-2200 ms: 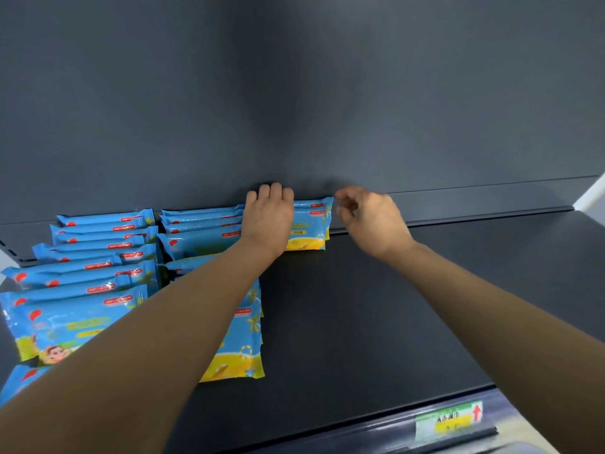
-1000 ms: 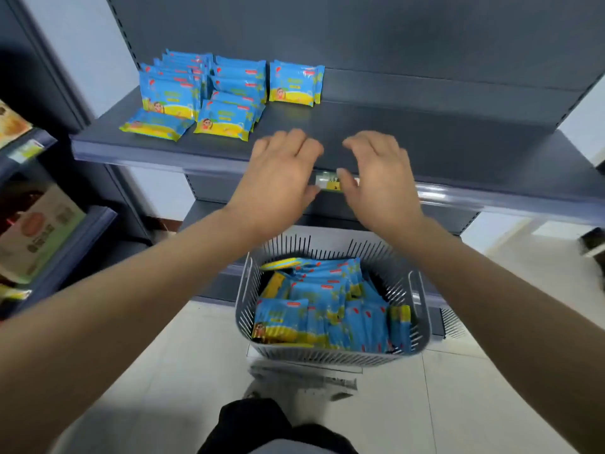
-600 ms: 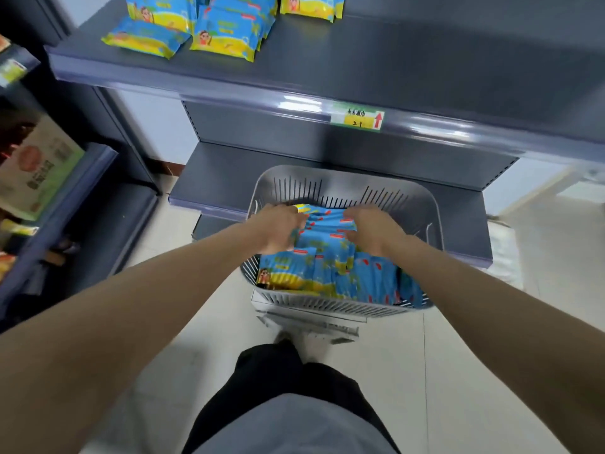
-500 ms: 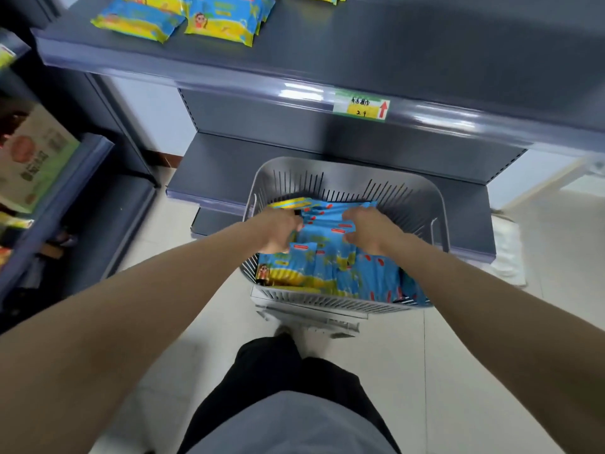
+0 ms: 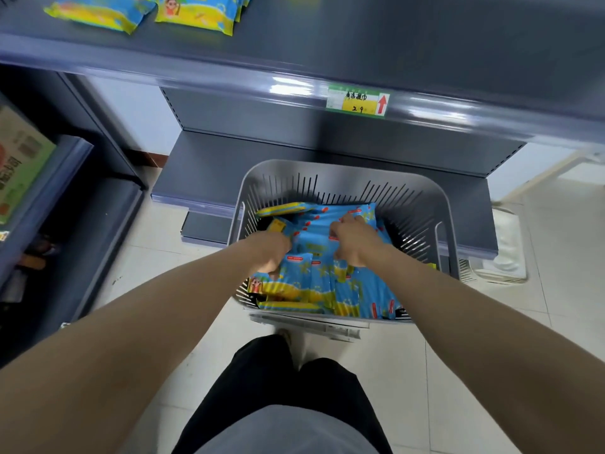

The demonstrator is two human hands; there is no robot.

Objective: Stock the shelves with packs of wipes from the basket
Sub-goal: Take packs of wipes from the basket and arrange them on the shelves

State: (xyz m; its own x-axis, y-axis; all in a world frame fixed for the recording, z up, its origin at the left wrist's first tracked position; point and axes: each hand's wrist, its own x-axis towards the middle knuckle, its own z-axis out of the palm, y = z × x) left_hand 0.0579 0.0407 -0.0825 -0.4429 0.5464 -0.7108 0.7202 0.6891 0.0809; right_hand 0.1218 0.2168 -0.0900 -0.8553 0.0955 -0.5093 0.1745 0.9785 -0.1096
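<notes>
Reaching down into the grey slotted basket (image 5: 343, 173), at twelve o'clock from the knees, for the next load.

Digs the left hand (image 5: 270, 253) in at the nine o'clock side of the pile, fingers curled down among the packs of wipes (image 5: 322, 286) and mostly hidden, seemingly clamped round a pack edge. Sets the right hand (image 5: 355, 245) at the pile's one o'clock, knuckles up, fingers curled onto a blue wrapper.

To do it well:
- Square several packs between both palms before lifting, not one loose pack per hand.
- Grip the flat faces, not the crimped ends, since a slick film probably slides.
- Lift straight up past the basket rim, then carry to the bare stretch of shelf (image 5: 393, 44) toward one o'clock, beside the shelved packs (image 5: 196, 11).
- Watch for stragglers dragged up and dropped on the floor.

Counted, left to right:
- One carton (image 5: 19, 158) on the side rack at nine o'clock.
- At least two shelved packs at eleven o'clock, both cut by the frame edge, the right one apparently on top of another.
- Two hands, both in the basket.
- One basket, with plenty of packs overlapping, too tangled for an exact count.
- One price label (image 5: 357, 101) on the shelf lip at twelve o'clock.
</notes>
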